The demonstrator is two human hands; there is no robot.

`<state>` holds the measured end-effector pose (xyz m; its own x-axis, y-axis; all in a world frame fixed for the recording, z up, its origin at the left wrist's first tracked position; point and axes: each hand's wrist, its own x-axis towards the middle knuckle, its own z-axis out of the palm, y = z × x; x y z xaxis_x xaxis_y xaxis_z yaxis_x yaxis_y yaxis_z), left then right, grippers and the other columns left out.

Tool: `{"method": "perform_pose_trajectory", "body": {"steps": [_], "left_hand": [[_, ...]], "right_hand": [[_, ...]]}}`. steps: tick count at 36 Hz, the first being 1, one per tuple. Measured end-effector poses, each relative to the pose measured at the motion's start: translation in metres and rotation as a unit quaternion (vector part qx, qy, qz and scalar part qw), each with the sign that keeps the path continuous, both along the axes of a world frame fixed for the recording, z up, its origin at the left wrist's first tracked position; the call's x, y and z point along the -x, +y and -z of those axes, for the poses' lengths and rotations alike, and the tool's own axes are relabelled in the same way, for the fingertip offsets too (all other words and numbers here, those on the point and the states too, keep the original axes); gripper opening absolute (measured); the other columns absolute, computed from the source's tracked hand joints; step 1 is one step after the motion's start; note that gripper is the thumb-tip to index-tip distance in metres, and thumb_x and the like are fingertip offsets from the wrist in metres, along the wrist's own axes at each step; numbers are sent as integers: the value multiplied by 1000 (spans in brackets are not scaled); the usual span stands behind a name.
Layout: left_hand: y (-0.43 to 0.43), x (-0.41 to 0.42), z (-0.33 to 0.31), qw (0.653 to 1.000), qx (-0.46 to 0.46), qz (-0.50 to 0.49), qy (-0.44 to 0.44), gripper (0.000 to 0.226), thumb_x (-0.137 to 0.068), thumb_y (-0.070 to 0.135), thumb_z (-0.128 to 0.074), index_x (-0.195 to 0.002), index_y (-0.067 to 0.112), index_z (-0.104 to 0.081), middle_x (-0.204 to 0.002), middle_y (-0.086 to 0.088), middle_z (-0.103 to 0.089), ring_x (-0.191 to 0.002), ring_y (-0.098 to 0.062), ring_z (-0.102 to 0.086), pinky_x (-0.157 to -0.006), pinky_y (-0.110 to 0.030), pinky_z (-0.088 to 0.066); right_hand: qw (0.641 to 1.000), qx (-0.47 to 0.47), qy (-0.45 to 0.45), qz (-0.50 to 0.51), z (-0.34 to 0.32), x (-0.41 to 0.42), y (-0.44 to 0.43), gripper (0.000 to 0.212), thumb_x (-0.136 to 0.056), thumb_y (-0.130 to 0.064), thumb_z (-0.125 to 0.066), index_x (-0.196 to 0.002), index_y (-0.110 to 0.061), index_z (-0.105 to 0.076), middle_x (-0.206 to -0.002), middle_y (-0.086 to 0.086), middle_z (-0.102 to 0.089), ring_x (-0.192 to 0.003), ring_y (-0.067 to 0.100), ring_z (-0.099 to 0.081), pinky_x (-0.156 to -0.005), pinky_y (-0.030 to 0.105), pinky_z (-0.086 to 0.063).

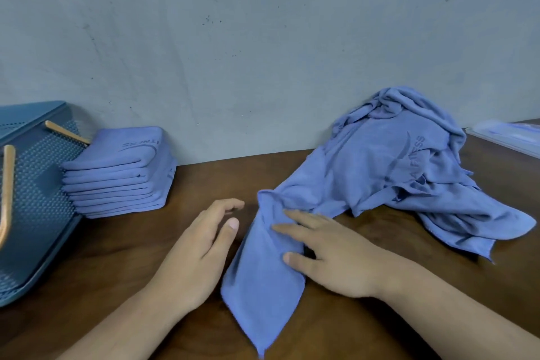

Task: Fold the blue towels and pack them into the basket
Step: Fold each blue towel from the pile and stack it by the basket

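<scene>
A blue towel (260, 286) lies stretched in a long crumpled strip on the wooden table, its far end running into a heap of unfolded blue towels (400, 166) against the wall. My right hand (330, 254) lies on the strip, fingers straight on the cloth and thumb at its edge. My left hand (198, 254) hovers just left of the strip with relaxed fingers, holding nothing. A stack of several folded blue towels (122, 172) sits at the left, beside the teal perforated basket (38, 199) with wooden handles.
The grey wall runs close behind the table (117, 266). A clear plastic packet (508, 131) lies at the far right edge. The basket leans at the left edge of view, partly cut off.
</scene>
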<state>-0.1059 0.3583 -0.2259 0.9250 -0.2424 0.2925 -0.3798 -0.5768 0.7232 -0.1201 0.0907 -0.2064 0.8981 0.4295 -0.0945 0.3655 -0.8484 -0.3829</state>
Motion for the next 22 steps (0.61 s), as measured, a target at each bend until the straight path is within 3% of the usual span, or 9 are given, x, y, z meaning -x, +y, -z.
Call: {"method": "perform_pose_trajectory", "body": {"steps": [2, 5, 8, 10, 12, 16, 19, 22], "left_hand": [[0, 0, -1, 1000, 22, -5, -11, 29, -110, 36, -47, -134, 48, -56, -136, 27, -61, -132, 0, -54, -111, -36, -45], [0, 3, -5, 998, 49, 14, -25, 30, -110, 36, -48, -137, 43, -59, -139, 24, -62, -131, -4, -57, -111, -34, -45], [-1, 4, -8, 996, 37, 82, 8, 33, -112, 40, -46, -142, 38, -59, -143, 22, -62, -137, -5, -55, -115, -37, -43], [-3, 5, -9, 992, -13, 127, 20, 34, -113, 42, -45, -142, 37, -61, -140, 22, -64, -136, -7, -57, -115, -40, -43], [-6, 6, -9, 985, -74, 157, 1, 31, -113, 39, -47, -137, 37, -65, -134, 24, -67, -130, -6, -60, -111, -34, -44], [-8, 9, -11, 981, -116, 149, -34, 24, -110, 41, -51, -121, 41, -72, -114, 22, -72, -112, -10, -63, -99, -32, -47], [-6, 12, -14, 984, -49, 170, -7, 37, -109, 47, -49, -100, 31, -80, -93, 10, -78, -92, -17, -71, -85, -36, -54], [-4, 14, -18, 972, 49, 206, 105, 60, -103, 60, -43, -85, 19, -84, -75, -6, -78, -58, -22, -67, -62, -30, -50]], "right_hand": [[998, -25, 21, -46, -3, 5, 5, 54, -105, -58, -51, -157, -58, -34, -171, -30, -8, -156, -7, -5, -120, 17, -10], [989, -117, 35, -86, -3, 11, 12, 38, -103, -47, -64, -140, -51, -60, -153, -39, -41, -140, -13, -39, -111, 13, -33], [957, -278, 53, -70, -1, 13, 15, 20, -105, -29, -66, -122, -34, -75, -123, -15, -74, -116, 9, -68, -105, 35, -53], [927, -371, 43, -27, 1, 11, 15, 16, -106, -16, -64, -113, -21, -77, -108, -3, -78, -104, 17, -74, -98, 37, -58], [916, -398, -33, 33, 4, 5, 11, 19, -105, -10, -63, -106, -23, -77, -101, -4, -78, -94, 16, -75, -89, 35, -60], [937, -206, -237, 155, 12, -11, -8, 20, -99, -25, -63, -116, -36, -69, -115, -25, -63, -107, 2, -56, -94, 28, -49], [939, -33, -264, 220, 13, -12, -17, 34, -97, -43, -58, -130, -39, -61, -128, -19, -56, -113, 16, -50, -88, 37, -48], [943, 40, -226, 239, 18, -13, -16, 45, -98, -56, -49, -139, -38, -56, -133, -10, -56, -113, 23, -53, -88, 42, -51]]}}
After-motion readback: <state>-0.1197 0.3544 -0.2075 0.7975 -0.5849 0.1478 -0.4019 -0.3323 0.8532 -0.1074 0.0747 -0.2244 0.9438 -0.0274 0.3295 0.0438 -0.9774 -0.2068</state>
